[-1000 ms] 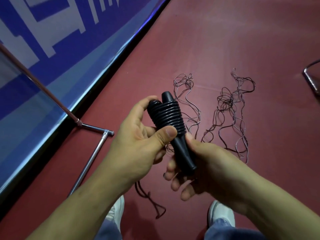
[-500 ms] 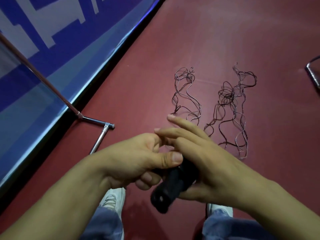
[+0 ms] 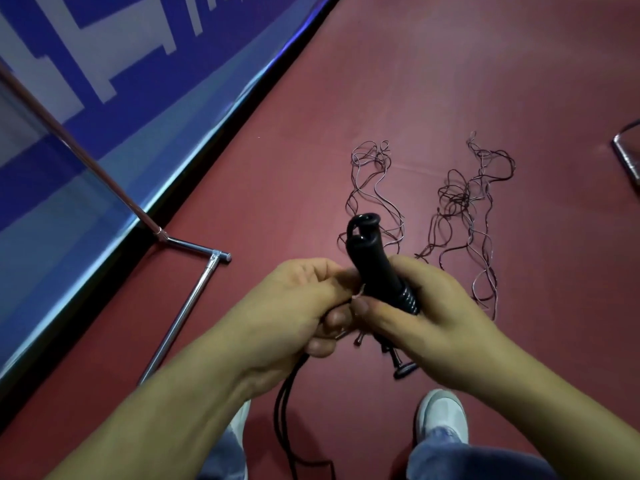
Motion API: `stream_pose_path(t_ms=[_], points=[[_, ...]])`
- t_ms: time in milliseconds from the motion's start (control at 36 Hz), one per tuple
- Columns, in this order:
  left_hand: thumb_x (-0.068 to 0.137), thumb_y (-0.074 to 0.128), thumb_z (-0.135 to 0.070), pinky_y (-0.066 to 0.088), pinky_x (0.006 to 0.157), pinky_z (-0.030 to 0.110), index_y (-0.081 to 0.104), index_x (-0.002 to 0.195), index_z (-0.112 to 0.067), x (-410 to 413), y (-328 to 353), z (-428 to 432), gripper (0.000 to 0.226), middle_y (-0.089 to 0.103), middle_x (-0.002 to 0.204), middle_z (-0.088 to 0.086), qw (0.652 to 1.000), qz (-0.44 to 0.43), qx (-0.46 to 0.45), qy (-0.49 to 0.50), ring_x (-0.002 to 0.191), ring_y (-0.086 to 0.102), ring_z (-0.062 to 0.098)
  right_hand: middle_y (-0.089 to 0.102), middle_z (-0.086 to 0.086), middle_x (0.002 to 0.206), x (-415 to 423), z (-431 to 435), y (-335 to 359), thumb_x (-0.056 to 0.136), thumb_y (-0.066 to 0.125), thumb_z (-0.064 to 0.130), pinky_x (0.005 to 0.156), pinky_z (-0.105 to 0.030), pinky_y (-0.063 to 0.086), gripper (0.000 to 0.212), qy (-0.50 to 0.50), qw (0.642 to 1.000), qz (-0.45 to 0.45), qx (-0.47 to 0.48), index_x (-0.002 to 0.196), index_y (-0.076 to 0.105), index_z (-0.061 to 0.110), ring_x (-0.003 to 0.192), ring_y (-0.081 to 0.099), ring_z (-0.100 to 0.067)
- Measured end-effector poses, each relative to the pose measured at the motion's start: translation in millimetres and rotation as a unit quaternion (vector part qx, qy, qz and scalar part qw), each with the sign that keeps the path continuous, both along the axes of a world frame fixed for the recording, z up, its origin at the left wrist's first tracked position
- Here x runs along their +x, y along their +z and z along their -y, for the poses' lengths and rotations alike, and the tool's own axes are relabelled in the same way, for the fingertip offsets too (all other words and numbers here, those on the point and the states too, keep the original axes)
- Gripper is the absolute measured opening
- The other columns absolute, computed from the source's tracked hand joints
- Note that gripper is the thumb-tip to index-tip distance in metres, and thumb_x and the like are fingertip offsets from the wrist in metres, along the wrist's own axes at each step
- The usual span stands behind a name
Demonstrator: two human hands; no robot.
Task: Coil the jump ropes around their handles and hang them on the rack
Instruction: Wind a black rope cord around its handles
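A pair of black jump rope handles (image 3: 375, 268) stands upright between my hands, with black rope coiled round the lower part. My right hand (image 3: 433, 313) grips the coiled part from the right. My left hand (image 3: 301, 306) has its fingers curled and pinches the rope end beside the handles. A loose length of black rope (image 3: 284, 410) hangs down from my left hand. Two thin jump ropes lie tangled on the red floor beyond: one (image 3: 374, 188) in the middle, another (image 3: 474, 209) to its right.
A chrome rack frame (image 3: 187, 306) with a slanted pole (image 3: 86, 161) stands on the left by the blue wall banner (image 3: 104, 81). A metal object (image 3: 628, 154) shows at the right edge. My white shoes (image 3: 441, 420) are below my hands.
The handles have turned from pointing down and towards me to standing upright, ends up. My right hand moved from lying over them to gripping the coil; a rope loop now hangs below my left hand.
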State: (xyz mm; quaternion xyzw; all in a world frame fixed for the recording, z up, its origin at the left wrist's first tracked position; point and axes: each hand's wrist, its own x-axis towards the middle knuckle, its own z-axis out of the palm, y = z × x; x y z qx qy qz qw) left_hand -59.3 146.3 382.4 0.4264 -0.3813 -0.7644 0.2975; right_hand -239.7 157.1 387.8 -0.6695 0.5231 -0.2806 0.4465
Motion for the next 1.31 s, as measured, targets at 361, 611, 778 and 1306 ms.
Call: stream_pose_path(t_ms=[361,611,778,1306], points=[[0.103,0.053,-0.036,0.045,0.05,0.03,0.065,0.078,-0.016,0,2,-6,0.034,0.06,0.058,-0.004,0.931,0.312,-0.186,-0.04,0.048,0.051,0.016,0.064,0.003,0.058,-6,3,10,0.092,0.07,0.012,0.046,-0.026,0.045,0.002,-0.015,0.989,0.122,0.086,0.091,0.07,0.011,0.049,0.06,-0.02],[0.095,0.058,-0.028,0.033,0.044,0.024,0.061,0.074,-0.014,4,10,-10,0.026,0.045,0.049,-0.007,0.863,0.405,-0.292,-0.075,0.045,0.036,0.01,0.065,-0.007,0.066,-9,7,-7,0.086,0.068,0.036,0.048,-0.045,0.055,0.007,-0.033,0.998,-0.06,-0.007,0.09,0.067,0.03,0.051,0.063,-0.027],[0.084,0.063,-0.02,0.033,0.045,0.027,0.066,0.066,-0.009,7,24,-1,0.021,0.048,0.051,0.001,0.884,0.384,-0.262,-0.045,0.045,0.036,0.014,0.061,0.006,0.059,-11,8,-8,0.081,0.06,0.029,0.05,-0.032,0.047,0.007,0.012,0.981,-0.18,-0.072,0.086,0.061,0.026,0.052,0.055,-0.015],[0.092,0.063,-0.021,0.04,0.045,0.031,0.067,0.065,-0.009,12,27,-5,0.029,0.06,0.052,0.009,0.898,0.369,-0.208,-0.122,0.045,0.048,0.017,0.053,0.0,0.061,8,-2,-2,0.08,0.038,0.054,0.05,-0.04,0.044,0.031,0.077,0.939,-0.313,-0.12,0.085,0.043,0.024,0.057,0.052,-0.023]])
